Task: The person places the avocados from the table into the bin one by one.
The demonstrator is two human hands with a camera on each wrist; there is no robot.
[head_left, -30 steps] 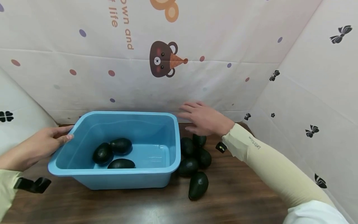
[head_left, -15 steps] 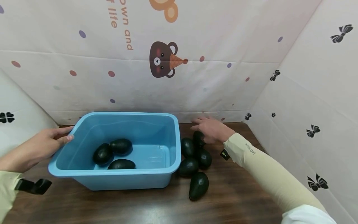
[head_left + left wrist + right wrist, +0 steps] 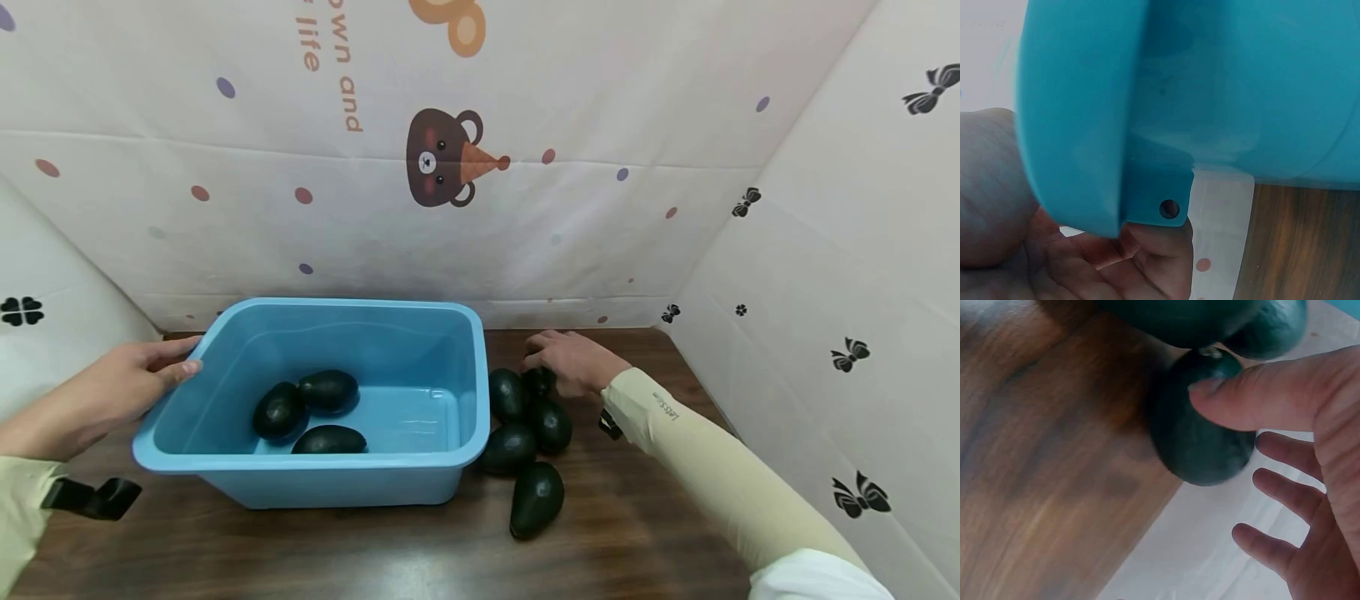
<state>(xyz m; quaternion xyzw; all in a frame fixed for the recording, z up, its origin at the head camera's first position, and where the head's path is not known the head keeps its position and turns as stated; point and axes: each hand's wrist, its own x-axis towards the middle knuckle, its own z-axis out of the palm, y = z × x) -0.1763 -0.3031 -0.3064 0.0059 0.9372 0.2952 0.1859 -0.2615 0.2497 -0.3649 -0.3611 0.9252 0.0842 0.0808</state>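
Nearest on the dark wooden worktop, one avocado lies by itself, just clear of the blue tub's front right corner. Behind it four more sit bunched against the tub's right wall, making five outside in all. The right hand rests over the farthest avocado of that bunch; in the right wrist view the thumb presses on its top while the other fingers are spread loosely beyond it, not yet wrapped round, so the grip is wide and only touching.

To the left, the one blue tub holds three avocados in its left half, two touching side by side and the third in front of them. The left hand holds the tub's left rim, thumb on top and fingers curled under the lip.

A second ago the right hand hovered higher, by the tub's far right corner and over the bunch; it has since come down onto the rear avocado. The left hand, the tub and all eight avocados have stayed where they were.
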